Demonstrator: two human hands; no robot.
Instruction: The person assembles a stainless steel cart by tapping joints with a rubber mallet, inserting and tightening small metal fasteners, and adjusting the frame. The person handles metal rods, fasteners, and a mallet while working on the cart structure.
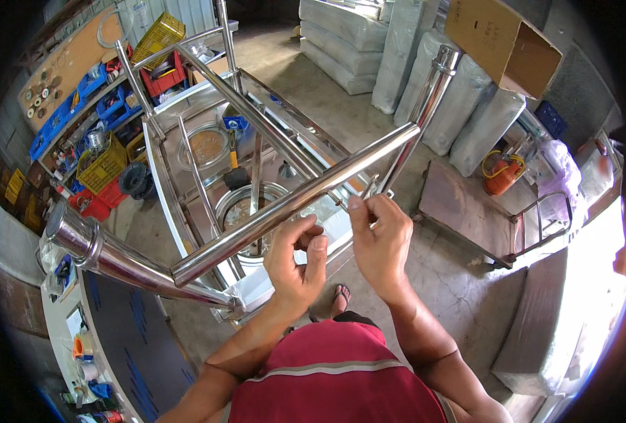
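Note:
A frame of shiny metal tubes stands in front of me, its thick crossbar running from lower left to upper right. Just on my side of that bar, my left hand is loosely closed, fingers curled toward the thumb. Anything between its fingertips is too small to make out. My right hand pinches with thumb and fingers near the bar's right part, beside small metal pieces. What it grips is hidden. Inside the frame, a mallet with a dark head lies near coiled metal rings.
Shelves at the left hold blue bins and yellow crates. Wrapped long packages and a cardboard box stand at the back right. A flat trolley is on the floor to the right; a dark-topped table is at lower left.

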